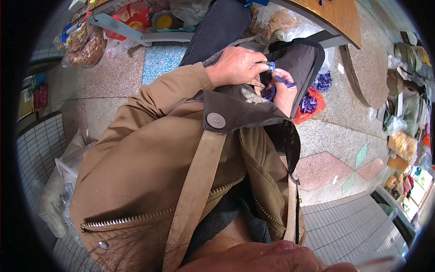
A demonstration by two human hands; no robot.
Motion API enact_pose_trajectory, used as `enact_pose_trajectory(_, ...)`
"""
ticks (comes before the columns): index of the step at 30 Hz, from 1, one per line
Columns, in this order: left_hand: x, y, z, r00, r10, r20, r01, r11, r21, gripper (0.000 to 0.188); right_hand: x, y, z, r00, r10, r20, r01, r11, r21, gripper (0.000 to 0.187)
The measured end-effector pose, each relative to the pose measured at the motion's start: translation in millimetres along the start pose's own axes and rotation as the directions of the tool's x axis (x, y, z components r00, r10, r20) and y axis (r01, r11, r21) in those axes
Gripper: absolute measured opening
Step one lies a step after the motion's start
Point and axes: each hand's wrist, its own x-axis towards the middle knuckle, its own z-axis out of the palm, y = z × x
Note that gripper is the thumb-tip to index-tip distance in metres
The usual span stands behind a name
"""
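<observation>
Above my lap my left hand [238, 65] is closed, fingertips pinched on a small shiny tool [265, 64] with a bluish tip; its exact kind is too small to tell. Close to its right, my right hand [285, 93] is closed on a dark blue-purple striped ribbon [285, 81]. One end of the ribbon sticks out over the fingers, and more of it hangs below between the hands. Under both hands spreads my dark apron [244, 106], with a pale crumpled patch on it. The fingertips of the two hands are nearly touching.
An orange-red plastic bag [319, 109] of purple ribbon pieces stands on the floor right of my knee. More ribbon [324, 82] lies beyond it. A wooden table [335, 16] juts in at the far right. Bags and bundles [405, 104] line the right side.
</observation>
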Motion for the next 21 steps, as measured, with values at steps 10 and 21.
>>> enact_pose_trajectory(10,0.9,-1.3,2.9,1.0,-0.002,0.013,0.002,1.0,-0.03,0.019,0.7,1.5,-0.3,0.999,0.034,-0.009,-0.034,0.999,0.026,0.008)
enact_pose_trajectory(21,2.5,-3.0,2.8,0.996,-0.045,0.072,0.057,0.983,-0.176,0.02,-1.3,-0.8,2.6,0.999,0.035,-0.029,-0.036,0.999,-0.01,0.011)
